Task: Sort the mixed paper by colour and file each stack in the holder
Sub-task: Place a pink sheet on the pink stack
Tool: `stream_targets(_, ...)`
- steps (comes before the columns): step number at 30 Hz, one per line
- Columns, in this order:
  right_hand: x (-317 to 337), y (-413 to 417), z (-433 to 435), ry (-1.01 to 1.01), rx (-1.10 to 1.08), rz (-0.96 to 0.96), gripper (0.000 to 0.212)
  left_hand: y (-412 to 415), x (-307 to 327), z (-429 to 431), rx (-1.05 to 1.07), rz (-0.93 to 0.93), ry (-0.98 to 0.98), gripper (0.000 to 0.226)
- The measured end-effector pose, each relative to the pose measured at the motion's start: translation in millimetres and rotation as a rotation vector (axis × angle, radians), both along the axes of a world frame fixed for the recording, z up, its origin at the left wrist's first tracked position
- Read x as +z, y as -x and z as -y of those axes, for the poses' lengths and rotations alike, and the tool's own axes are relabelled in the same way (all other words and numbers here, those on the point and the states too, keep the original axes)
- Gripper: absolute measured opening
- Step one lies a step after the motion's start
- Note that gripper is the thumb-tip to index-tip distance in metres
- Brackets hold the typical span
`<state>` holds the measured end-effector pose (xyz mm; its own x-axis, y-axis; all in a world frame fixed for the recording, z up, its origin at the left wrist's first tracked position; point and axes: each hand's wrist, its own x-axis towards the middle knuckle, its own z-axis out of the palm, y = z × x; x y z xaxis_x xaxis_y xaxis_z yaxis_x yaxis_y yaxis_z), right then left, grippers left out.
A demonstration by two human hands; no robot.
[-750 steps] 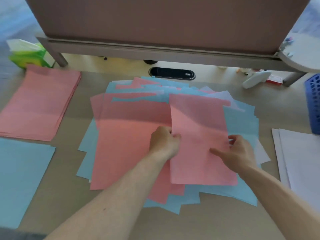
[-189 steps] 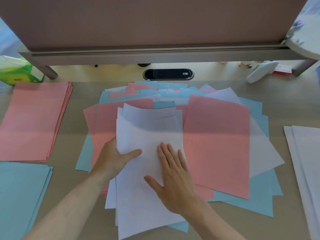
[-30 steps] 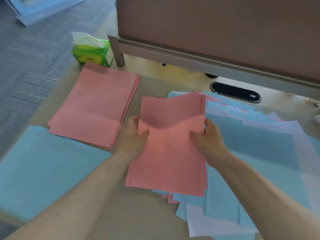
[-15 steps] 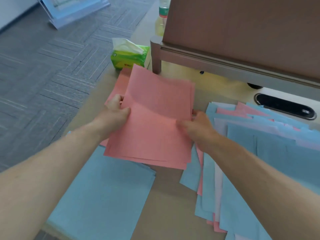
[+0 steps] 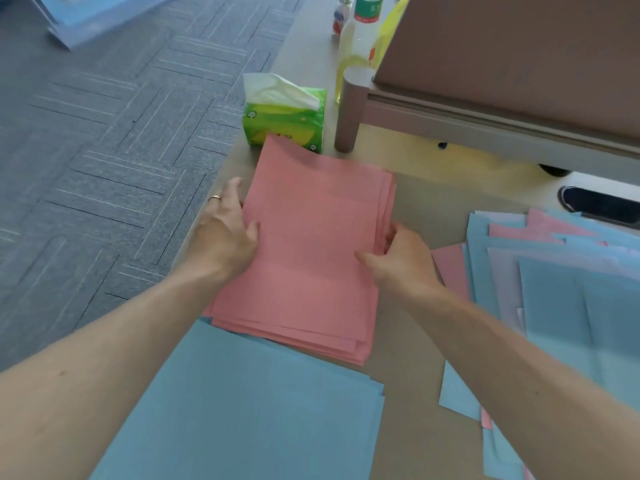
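Note:
A pink paper stack (image 5: 311,244) lies at the table's left side, its upper sheets slightly askew. My left hand (image 5: 225,233) rests against the stack's left edge, fingers fairly straight and thumb on the top sheet. My right hand (image 5: 401,265) pinches the right edge of the upper pink sheets, fingers curled under and thumb on top. A blue paper stack (image 5: 249,410) lies just in front of the pink one. The mixed pile (image 5: 554,289) of blue, pink and white sheets is spread out at the right. No holder is in view.
A green tissue pack (image 5: 284,116) sits right behind the pink stack. Bottles (image 5: 356,36) and a partition post (image 5: 349,112) stand beyond it, under the brown divider panel (image 5: 519,46). The table's left edge drops to grey carpet (image 5: 104,150). A cable slot (image 5: 602,206) lies at far right.
Both hands carried the bundle of pink sheets left from the mixed pile and laid it on the pink stack. My left hand's grip has loosened to a flat touch.

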<state>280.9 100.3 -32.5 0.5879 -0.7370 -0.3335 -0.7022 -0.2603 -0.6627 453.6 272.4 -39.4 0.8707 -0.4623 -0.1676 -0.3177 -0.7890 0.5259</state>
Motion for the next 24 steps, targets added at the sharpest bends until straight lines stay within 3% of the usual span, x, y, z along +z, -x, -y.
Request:
stream_targets(3,5,-5,-3,-0.012,-0.019,-0.036,0.042,4,4,-3,-0.029,-0.022,-0.038,0.075)
stream_targets(11,15,-12,-5,-0.096,-0.027,-0.047,0.023,6,13,2,-0.014,-0.106,-0.009,0.065)
stream_targets(16,8,-17,-7,-0.117,-0.013,-0.071,0.062,11,13,1,-0.089,-0.076,-0.138,0.068)
stream_targets(18,7,-15,-6,-0.110,0.008,-0.102,0.065,15,13,3,-0.098,-0.052,-0.212,0.068)
stream_targets(21,17,1,-1,-0.001,0.092,-0.139,0.062,30,19,15,-0.159,0.097,-0.313,0.085)
stream_targets(24,30,36,13,0.139,0.151,-0.171,0.079,61,35,42,-0.319,0.165,-0.293,0.088)
